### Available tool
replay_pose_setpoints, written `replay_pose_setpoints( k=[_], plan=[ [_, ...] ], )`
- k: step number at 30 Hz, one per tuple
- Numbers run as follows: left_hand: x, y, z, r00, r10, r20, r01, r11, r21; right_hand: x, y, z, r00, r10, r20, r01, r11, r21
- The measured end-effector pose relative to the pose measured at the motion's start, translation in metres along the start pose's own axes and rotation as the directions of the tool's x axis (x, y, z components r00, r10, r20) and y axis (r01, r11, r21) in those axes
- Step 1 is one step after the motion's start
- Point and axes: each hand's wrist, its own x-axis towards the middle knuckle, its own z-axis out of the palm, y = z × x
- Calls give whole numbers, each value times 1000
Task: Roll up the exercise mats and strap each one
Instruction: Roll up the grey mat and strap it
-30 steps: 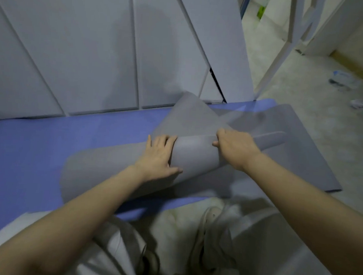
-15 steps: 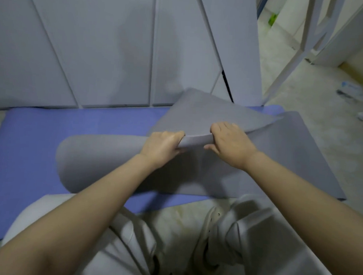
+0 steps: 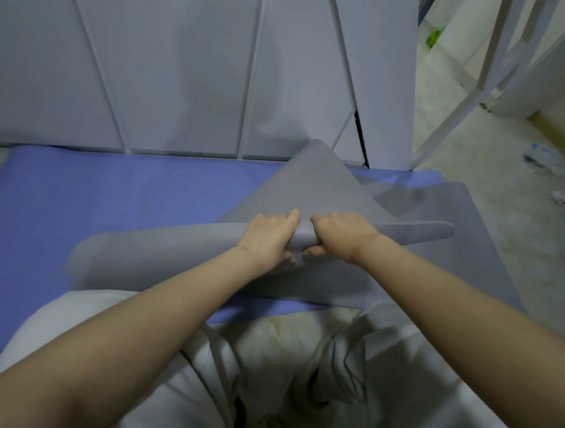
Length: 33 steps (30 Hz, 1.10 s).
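A thin grey mat [image 3: 462, 256] lies on top of a blue mat [image 3: 111, 198] on the floor. Its near part is curled over into a loose roll [image 3: 161, 256] that runs left to right, with a corner flap standing up behind it. My left hand [image 3: 268, 237] and my right hand [image 3: 340, 236] sit side by side at the middle of the roll. Both grip it, fingers over the top and thumbs tucked underneath. No strap is in view.
Grey wall panels [image 3: 183, 77] rise right behind the mats. My knees in light trousers [image 3: 298, 378] are at the near edge. Bare floor [image 3: 520, 200] opens to the right, with a white frame [image 3: 470, 92] and some litter [image 3: 546, 159] there.
My hands have moved closer together on the grey roll, and the left hand went from lying flat on it to gripping it. The roll has tightened at the middle. The head camera has shifted slightly.
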Motion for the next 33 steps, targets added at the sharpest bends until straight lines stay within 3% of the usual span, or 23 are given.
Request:
replay_pose_setpoints(
  k=[4, 7, 9, 12, 17, 20, 24, 26, 28, 30, 33],
  plan=[
    [1, -3, 1, 999, 18, 31, -16, 998, -66, -6, 6, 3, 983, -110, -148, 107, 994, -27],
    [2, 0, 0, 1000, -10, 13, 11, 996, -87, -14, 15, 7, 904, -253, -344, 213, 965, -151],
    [4, 0, -5, 999, -41, 0, 41, 992, -118, -16, 22, 15, 838, -214, -501, 87, 960, -265],
    [5, -1, -12, 998, -67, 19, 69, 992, -101, -19, 27, 24, 813, -130, -568, -25, 966, -257],
    [-2, -2, -14, 998, -59, -21, 61, 994, 87, -17, 18, 17, 945, -92, -315, 59, 992, -113],
    [-5, -2, 0, 964, -24, -264, 108, 945, 310, -10, 14, 12, 987, -61, -149, 61, 998, 1],
    [-2, 0, 14, 877, 84, -472, 104, 927, 359, -1, 19, 3, 995, -56, -81, 65, 992, 105],
    [-3, 1, 16, 919, 3, -394, 156, 916, 371, 2, 27, -4, 999, -49, -5, 50, 984, 169],
    [-5, 0, 16, 970, -101, -220, 151, 963, 222, 2, 38, -8, 998, -39, 52, 25, 971, 237],
    [-5, -1, 16, 984, -99, -147, 107, 993, 49, -1, 48, -5, 996, -30, 89, 6, 968, 249],
    [-3, 2, 16, 990, -47, -135, 42, 998, -38, -11, 57, 0, 993, -39, 111, 13, 973, 229]
  ],
)
